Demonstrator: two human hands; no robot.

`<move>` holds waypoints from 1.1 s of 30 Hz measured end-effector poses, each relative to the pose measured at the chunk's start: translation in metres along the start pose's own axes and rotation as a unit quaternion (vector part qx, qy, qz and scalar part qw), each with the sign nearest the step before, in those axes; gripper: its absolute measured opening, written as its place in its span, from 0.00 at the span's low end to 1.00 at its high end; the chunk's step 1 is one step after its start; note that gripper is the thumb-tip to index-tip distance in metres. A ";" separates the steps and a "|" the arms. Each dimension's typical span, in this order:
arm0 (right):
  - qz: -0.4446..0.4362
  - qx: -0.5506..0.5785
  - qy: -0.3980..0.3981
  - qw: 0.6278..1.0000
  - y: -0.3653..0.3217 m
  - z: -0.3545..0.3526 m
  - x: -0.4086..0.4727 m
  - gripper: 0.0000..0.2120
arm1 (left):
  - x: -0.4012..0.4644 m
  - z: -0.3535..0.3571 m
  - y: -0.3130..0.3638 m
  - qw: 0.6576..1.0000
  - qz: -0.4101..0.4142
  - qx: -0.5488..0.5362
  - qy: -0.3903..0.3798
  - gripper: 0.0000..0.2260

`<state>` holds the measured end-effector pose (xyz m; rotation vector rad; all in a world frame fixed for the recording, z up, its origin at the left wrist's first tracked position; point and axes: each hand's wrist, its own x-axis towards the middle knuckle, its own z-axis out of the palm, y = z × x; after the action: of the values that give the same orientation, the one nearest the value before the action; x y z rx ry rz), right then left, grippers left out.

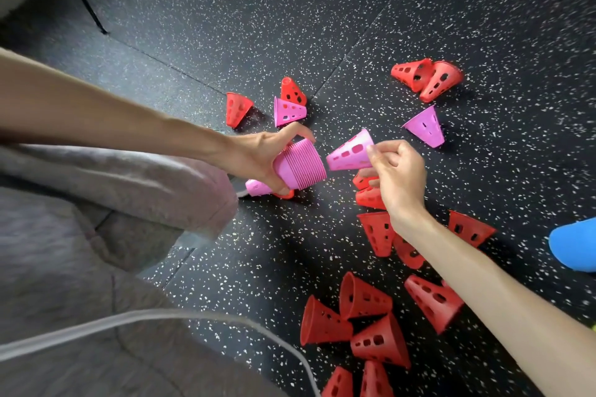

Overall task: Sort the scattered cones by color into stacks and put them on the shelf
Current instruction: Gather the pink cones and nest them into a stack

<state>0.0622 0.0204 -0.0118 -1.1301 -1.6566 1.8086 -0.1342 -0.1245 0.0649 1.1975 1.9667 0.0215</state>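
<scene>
- Pink stack (300,164) sits in my left hand (258,155), fingers and thumb curled round it, and it lies tipped on its side with one end turned toward my right hand
- my right hand (395,171) pinches a single pink cone (350,153) by the rim of its wide end, thumb and fingertips pressed on the edge, other fingers curled in
- that cone's long axis runs almost level, narrow tip pointing left and a bit down at the stack, just beside it but not touching yet, so I reckon the next bit is lining up the two axes and sliding one into the other
- cones are thin moulded plastic, tapered, punched with little rectangular holes; the stacked rims look like tight ribs
- floor (225,26) is black rubber with white flecks
- loose pink ones left: one beside a red cone (293,91) further out (288,111), one off right (425,127), one under my left hand (258,187)
- red cones (371,319) still scattered near my right arm, no shelf in sight, so sorting's nowhere near done
</scene>
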 end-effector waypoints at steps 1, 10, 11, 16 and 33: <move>0.006 0.003 -0.013 1.000 -0.001 0.000 0.000 0.07 | 0.000 0.000 0.001 1.000 0.001 0.000 0.002 0.43; 0.002 -0.018 -0.163 0.986 0.000 0.016 -0.012 0.09 | 0.007 -0.001 0.016 1.000 0.029 0.012 0.000 0.50; -0.007 -0.023 -0.171 0.985 0.000 0.016 -0.013 0.09 | 0.008 -0.001 0.017 0.999 0.032 0.015 -0.004 0.51; -0.030 -0.022 -0.185 0.982 0.001 0.013 -0.008 0.06 | 0.011 -0.005 0.022 0.999 0.040 0.029 -0.016 0.45; -0.117 -0.303 -0.063 0.944 -0.006 -0.078 0.111 0.14 | 0.037 0.004 0.039 0.995 0.033 0.034 0.089 0.44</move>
<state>0.0599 0.1543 -0.0321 -0.9939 -2.4063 1.2705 -0.1113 -0.0771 0.0546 1.3441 2.0961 0.0980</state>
